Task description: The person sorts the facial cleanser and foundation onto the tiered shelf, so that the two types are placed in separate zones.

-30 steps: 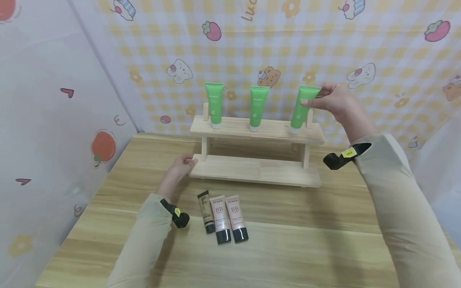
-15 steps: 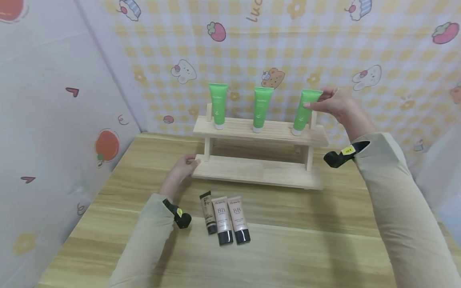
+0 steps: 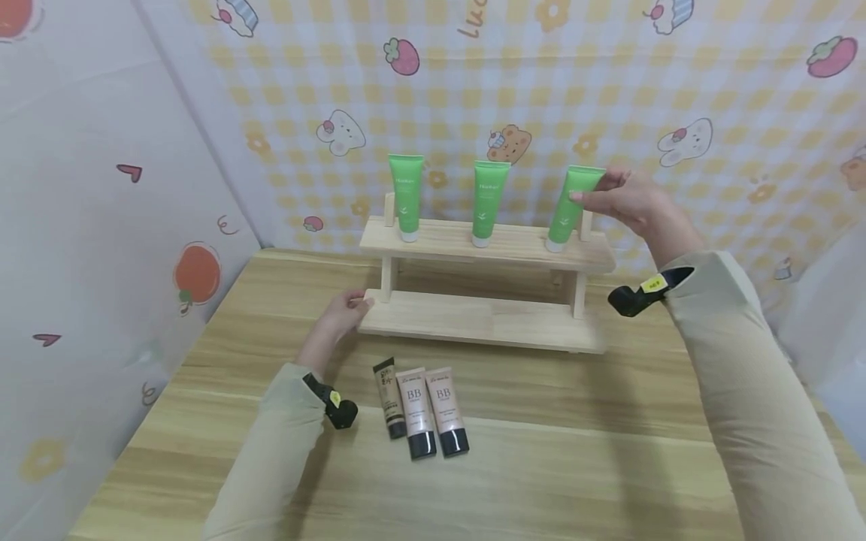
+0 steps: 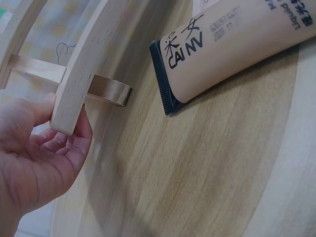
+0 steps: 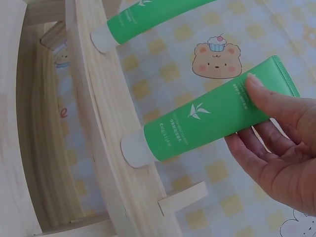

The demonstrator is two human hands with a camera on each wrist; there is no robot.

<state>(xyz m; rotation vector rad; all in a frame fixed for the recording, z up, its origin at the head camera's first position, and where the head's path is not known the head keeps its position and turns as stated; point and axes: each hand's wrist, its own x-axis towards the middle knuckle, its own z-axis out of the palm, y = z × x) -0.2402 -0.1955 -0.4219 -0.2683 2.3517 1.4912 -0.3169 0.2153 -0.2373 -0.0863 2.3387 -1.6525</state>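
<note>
My right hand (image 3: 634,200) pinches the upper part of a green squeeze tube (image 3: 572,204) between thumb and fingers. That tube leans slightly, its white cap on the right end of the top tier of a two-tier wooden rack (image 3: 483,319); the right wrist view shows the cap (image 5: 136,149) at the board. Two more green tubes stand on the same tier, the left tube (image 3: 407,194) and the middle tube (image 3: 489,199). My left hand (image 3: 341,314) grips the left end of the rack's lower board (image 4: 74,94), thumb on top and fingers beneath.
In front of the rack lie a small tan foundation tube (image 3: 389,398) and two pink BB cream tubes, one in the middle (image 3: 416,406) and one at right (image 3: 445,406), on the wooden table (image 3: 541,466). A patterned cloth (image 3: 446,98) hangs close behind the rack.
The head view shifts slightly. The right green tube stays in my right hand at the same end of the top tier, and my left hand keeps its grip on the rack.
</note>
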